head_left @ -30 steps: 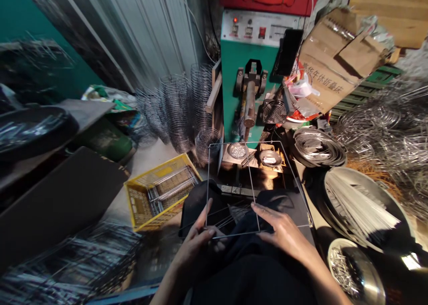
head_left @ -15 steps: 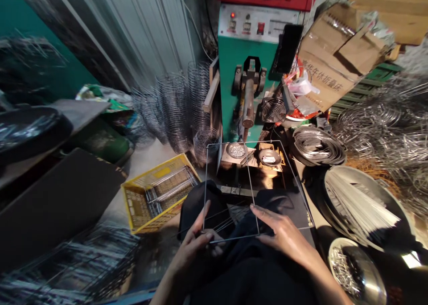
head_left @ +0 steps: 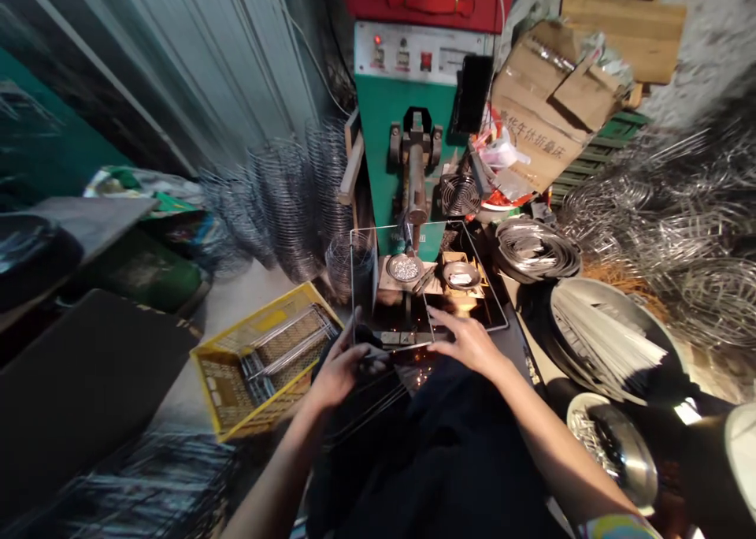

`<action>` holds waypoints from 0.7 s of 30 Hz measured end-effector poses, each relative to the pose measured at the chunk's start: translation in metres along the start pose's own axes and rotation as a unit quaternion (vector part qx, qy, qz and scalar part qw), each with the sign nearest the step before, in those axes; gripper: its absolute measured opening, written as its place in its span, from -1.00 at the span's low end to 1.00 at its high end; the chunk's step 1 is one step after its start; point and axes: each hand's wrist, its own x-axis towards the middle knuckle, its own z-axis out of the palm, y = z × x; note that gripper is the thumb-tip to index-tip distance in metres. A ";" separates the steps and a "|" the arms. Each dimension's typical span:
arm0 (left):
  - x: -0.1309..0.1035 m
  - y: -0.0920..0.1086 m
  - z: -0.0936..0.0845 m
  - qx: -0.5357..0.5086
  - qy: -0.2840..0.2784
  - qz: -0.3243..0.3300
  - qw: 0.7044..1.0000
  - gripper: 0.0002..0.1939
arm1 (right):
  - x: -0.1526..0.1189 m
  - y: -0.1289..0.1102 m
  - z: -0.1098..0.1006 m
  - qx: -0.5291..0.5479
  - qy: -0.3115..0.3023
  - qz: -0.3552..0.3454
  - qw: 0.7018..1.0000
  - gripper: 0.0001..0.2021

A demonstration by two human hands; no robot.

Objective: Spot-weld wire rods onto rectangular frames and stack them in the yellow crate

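Note:
A thin rectangular wire frame point(head_left: 353, 275) is held up by both hands in front of the spot welder point(head_left: 381, 157). My left hand point(head_left: 339, 369) grips its near left corner, thumb and fingers closed around the wire. My right hand point(head_left: 469, 342) pinches the near side by the middle crossbar, with the index finger stretched along the bar. The frame's far side crosses beneath the welder's thick arm point(head_left: 416, 196), at the electrode tip. Small orange sparks point(head_left: 421, 377) scatter below the near wire, over my lap.
On the left stands a yellow crate point(head_left: 206, 393) with wire pieces in it. Behind are stacks of wire rings point(head_left: 283, 208). Small dishes, one a dish of metal bits point(head_left: 405, 268), sit under the welder. At right are a basin of metal strips point(head_left: 608, 334) and a steel bowl point(head_left: 641, 464).
Both hands have pushed the wire frame forward, toward the welder. Sparks have appeared beneath it. The camera view has shifted, so the surroundings sit further left.

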 end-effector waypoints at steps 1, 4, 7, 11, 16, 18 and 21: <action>0.017 0.007 -0.002 -0.015 -0.003 0.010 1.000 -0.04 | 0.017 0.005 -0.004 -0.018 0.011 0.000 1.000 -0.25; 0.065 0.029 -0.008 -0.029 -0.017 0.042 0.999 -0.03 | 0.066 0.022 -0.020 -0.092 0.033 0.011 0.995 -0.23; 0.103 0.045 -0.018 -0.016 -0.025 0.059 0.998 0.01 | 0.103 0.039 -0.034 -0.134 0.047 0.010 0.990 -0.28; 0.138 0.061 -0.027 -0.012 -0.039 0.070 0.997 0.03 | 0.136 0.056 -0.041 -0.122 0.060 -0.004 0.991 -0.35; 0.160 0.074 -0.030 -0.003 -0.035 0.081 0.996 0.02 | 0.160 0.065 -0.041 -0.072 0.082 -0.016 0.994 -0.42; 0.164 0.077 -0.031 -0.002 -0.032 0.079 0.996 0.02 | 0.166 0.067 -0.040 -0.064 0.093 -0.021 0.993 -0.45; 0.168 0.081 -0.033 0.004 -0.029 0.082 0.996 0.01 | 0.173 0.069 -0.038 -0.061 0.097 -0.032 0.993 -0.47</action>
